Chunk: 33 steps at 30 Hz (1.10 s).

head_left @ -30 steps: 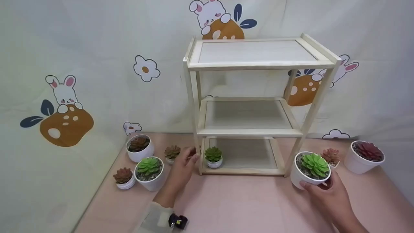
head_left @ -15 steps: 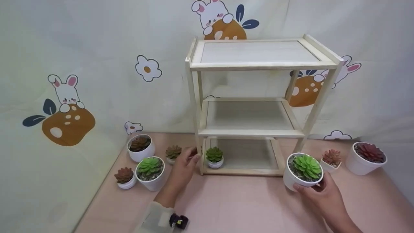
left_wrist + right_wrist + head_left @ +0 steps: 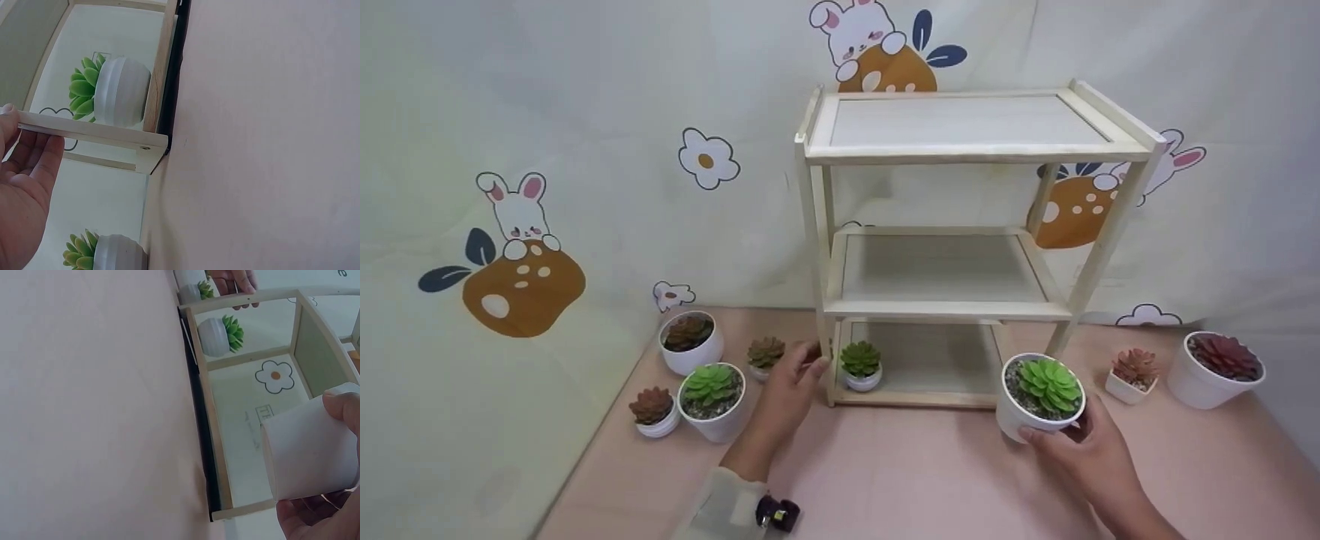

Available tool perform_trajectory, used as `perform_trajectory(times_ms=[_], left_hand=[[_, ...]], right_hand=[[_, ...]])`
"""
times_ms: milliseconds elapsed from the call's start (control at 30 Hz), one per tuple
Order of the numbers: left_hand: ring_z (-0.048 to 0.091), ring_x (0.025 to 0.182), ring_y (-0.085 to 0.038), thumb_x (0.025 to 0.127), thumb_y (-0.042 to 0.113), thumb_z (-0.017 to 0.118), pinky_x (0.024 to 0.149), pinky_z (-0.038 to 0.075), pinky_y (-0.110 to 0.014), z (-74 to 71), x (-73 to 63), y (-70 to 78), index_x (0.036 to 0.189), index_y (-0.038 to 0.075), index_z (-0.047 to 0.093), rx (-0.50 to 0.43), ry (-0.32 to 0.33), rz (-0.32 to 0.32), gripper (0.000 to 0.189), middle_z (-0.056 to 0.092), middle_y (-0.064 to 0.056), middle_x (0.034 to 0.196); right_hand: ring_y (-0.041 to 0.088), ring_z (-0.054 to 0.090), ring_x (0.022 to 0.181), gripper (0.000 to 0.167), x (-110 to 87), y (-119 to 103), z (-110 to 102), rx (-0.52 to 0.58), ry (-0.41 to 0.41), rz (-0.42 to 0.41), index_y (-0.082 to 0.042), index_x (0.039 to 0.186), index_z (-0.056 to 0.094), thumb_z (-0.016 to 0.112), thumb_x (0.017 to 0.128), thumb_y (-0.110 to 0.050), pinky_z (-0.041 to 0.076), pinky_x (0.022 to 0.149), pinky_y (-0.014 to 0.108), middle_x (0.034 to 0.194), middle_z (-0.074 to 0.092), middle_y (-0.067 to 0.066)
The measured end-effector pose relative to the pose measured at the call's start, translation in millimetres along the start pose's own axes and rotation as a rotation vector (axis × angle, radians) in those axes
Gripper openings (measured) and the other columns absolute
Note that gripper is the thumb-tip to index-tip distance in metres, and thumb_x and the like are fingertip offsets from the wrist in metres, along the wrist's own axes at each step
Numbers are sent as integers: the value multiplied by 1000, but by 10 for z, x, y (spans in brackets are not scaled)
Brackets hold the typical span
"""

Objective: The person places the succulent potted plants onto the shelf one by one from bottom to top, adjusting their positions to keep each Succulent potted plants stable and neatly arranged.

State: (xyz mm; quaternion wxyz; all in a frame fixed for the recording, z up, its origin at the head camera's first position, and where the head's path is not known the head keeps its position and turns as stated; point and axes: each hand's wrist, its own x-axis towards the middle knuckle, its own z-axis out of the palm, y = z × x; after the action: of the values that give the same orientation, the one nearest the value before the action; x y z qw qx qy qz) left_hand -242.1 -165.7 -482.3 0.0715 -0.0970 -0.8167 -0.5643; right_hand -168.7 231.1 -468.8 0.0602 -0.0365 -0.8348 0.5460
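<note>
My right hand point(image 3: 1087, 457) grips a white pot with a bright green succulent point(image 3: 1046, 386), slightly tilted, in front of the shelf's lower right corner. In the right wrist view, thumb and fingers span the white pot point(image 3: 312, 444). My left hand point(image 3: 784, 397) pinches the left front post of the wooden shelf point(image 3: 945, 309); the left wrist view shows the post point(image 3: 95, 128) between thumb and fingers. A small green succulent in a white ribbed pot point(image 3: 861, 367) stands at the left of the bottom shelf board, just inside that post.
Left of the shelf stand a brown succulent point(image 3: 690, 337), a green one point(image 3: 711, 401), a small reddish one point(image 3: 654, 412) and a small brownish-green one point(image 3: 765, 356). On the right are a small pink succulent point(image 3: 1134, 373) and a dark red one point(image 3: 1219, 367). A patterned cloth point(image 3: 607, 90) hangs behind.
My right hand has carried the potted green succulent leftward, uncovering the small pink succulent's pot. My left hand stays on the post. The whole view has shifted slightly.
</note>
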Motion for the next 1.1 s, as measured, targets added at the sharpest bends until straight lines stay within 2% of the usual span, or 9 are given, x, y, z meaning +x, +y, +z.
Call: perform_trajectory(times_ms=[167,400,633,767,1000,1100], left_hand=[[59,133,-30,107,35,57,115,49,-49,-2,2,-12,142,9,59,16,-4,13,44,64,-13,138],[59,135,-29,106,37,58,115,49,-48,-8,-6,16,143,13,59,6,-12,-23,44,64,-10,138],[58,134,-30,107,35,57,115,48,-51,-14,-14,13,144,9,57,12,-13,-7,45,63,-11,138],[59,133,-31,107,33,57,115,49,-51,-14,-5,1,142,9,58,20,-5,12,43,64,-13,138],[59,132,-31,108,29,57,116,48,-50,-8,3,12,143,4,57,1,-9,5,43,64,-15,136],[59,133,-32,108,28,57,117,47,-50,-9,-1,21,145,3,56,-8,-12,-6,44,64,-17,136]], right_hand=[[-17,50,109,89,17,-59,93,11,-17,31,-1,154,35,88,83,-11,44,94,2,152,51,19],[-18,50,110,91,42,-149,231,48,-34,21,-1,155,35,89,82,-10,44,97,3,152,51,19],[-13,54,111,89,72,-192,345,71,-33,0,-3,153,39,90,81,-10,46,98,7,150,54,18],[-11,53,115,92,107,-218,395,80,-54,15,-5,155,37,90,81,-11,45,99,6,153,52,16],[27,49,140,95,142,-280,527,112,-88,29,-4,156,34,90,81,-12,44,99,4,155,50,19],[29,49,140,93,152,-302,592,123,-95,30,-3,155,36,91,80,-12,45,99,6,154,50,19]])
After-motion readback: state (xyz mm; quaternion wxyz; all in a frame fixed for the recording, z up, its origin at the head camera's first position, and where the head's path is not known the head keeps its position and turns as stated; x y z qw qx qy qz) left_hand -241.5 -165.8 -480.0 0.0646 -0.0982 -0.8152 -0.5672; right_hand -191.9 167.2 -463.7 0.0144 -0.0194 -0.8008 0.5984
